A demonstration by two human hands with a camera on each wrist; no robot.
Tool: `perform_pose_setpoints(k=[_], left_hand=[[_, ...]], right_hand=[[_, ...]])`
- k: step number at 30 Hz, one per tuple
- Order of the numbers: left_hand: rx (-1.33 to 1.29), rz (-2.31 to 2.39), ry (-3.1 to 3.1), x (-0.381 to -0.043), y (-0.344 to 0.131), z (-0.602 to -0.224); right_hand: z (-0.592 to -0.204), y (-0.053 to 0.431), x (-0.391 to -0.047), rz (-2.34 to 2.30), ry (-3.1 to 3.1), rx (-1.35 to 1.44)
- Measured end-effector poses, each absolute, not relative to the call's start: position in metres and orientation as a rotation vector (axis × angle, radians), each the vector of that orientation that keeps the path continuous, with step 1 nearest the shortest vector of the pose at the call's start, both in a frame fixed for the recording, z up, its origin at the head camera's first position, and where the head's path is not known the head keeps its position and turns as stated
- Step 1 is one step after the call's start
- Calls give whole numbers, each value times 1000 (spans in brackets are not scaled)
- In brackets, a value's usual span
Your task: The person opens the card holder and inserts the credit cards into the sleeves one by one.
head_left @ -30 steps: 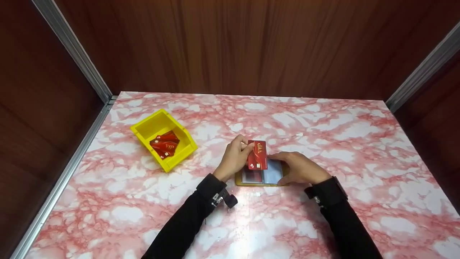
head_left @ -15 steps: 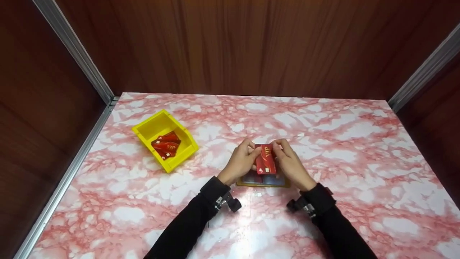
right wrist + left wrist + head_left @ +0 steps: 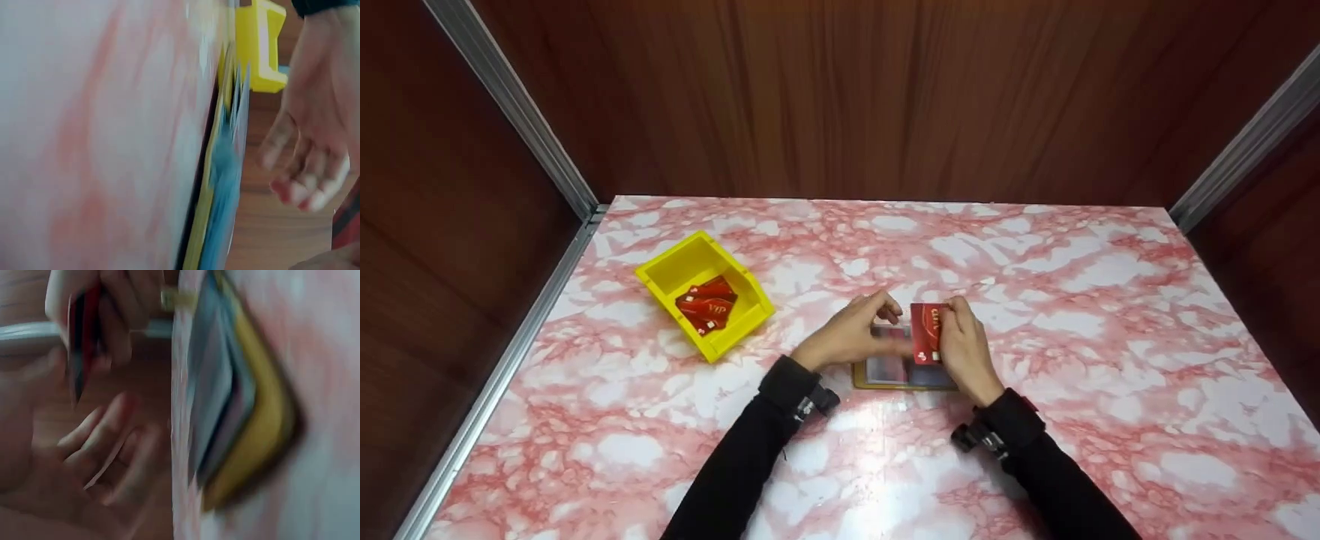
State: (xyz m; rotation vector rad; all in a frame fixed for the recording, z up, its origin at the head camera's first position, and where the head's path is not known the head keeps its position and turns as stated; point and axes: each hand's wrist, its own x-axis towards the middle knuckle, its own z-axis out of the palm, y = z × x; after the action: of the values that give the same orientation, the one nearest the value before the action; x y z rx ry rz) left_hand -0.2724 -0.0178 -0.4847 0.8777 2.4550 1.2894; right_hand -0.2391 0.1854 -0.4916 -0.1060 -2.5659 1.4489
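Observation:
My right hand [image 3: 969, 351] pinches a red VIP card [image 3: 926, 335] by its right side, above an open card holder [image 3: 879, 384]. The left wrist view shows this card [image 3: 84, 332] nearly edge-on between the right hand's fingers [image 3: 118, 326]. To the card's left is my left hand [image 3: 847, 335], thumb and fingers spread apart and holding nothing; in the right wrist view the left hand [image 3: 326, 107] is off the card too. The holder has a yellow cover [image 3: 273, 422] and clear sleeves, with something reddish in the left one. Both hands partly hide it.
A yellow bin [image 3: 664, 291] with several red VIP cards [image 3: 709, 306] stands on the left of the pink-and-white marbled table [image 3: 1072, 322]. Dark wood panels [image 3: 840, 97] with metal corner strips [image 3: 514, 105] enclose the back and sides.
The red card passed from my left hand to my right. Both hands held it half a second ago; since then the left hand let go and moved slightly left, and the card shifted right.

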Motion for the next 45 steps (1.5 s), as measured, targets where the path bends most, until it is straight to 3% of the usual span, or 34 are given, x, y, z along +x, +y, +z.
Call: perform_pose_setpoints(k=[4,8,17,45], left_hand=[[1080,859,2565,-275,-33,-489],[1049,721,2618,-274,-35,-492],[926,693,2678,-270,-31,-489],[894,687,2674,-270,-30,-487]], right_hand=[[-492,193,-243,1444,-2540,-157],[-492,195,-244,1452,-2568,-105],[-494,192,-244,1425,-2581,-30],[-498,212,-248,1424,-2873,172]])
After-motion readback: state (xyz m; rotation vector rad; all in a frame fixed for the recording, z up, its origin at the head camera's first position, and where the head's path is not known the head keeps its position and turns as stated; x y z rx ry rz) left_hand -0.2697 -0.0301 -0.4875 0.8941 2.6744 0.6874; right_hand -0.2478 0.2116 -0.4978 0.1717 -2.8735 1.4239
